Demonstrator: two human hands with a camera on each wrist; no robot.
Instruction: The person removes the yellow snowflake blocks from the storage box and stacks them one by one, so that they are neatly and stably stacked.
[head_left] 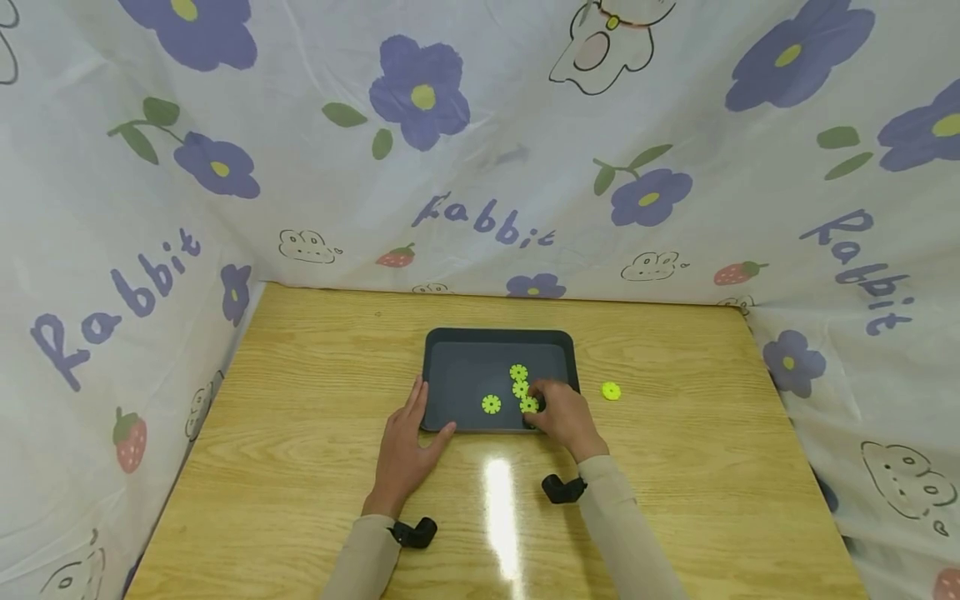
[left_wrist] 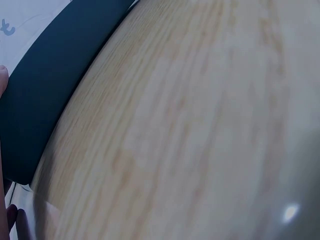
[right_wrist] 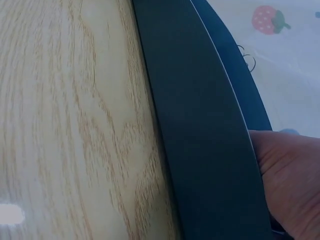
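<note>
A dark grey rectangular tray [head_left: 465, 367] lies on the table. My left hand [head_left: 405, 454] rests at its front left corner, fingers straight along the left side and thumb spread by the front rim. In the tray, my right hand [head_left: 564, 417] pinches a yellow-green notched plastic disc [head_left: 529, 405] near the front right. Behind it a second disc [head_left: 521, 389] and a third disc [head_left: 519, 372] run in a line, edge to edge. Farther left, another disc [head_left: 491, 404] lies by itself. The right wrist view has the hand [right_wrist: 292, 180] reaching over the tray wall [right_wrist: 200, 120], fingertips hidden.
On the wooden table [head_left: 315, 400], one more yellow-green disc [head_left: 611, 391] lies outside the tray, to its right. A white printed cloth [head_left: 480, 167] stands behind the table and along both sides. Each wrist wears a black camera [head_left: 564, 489].
</note>
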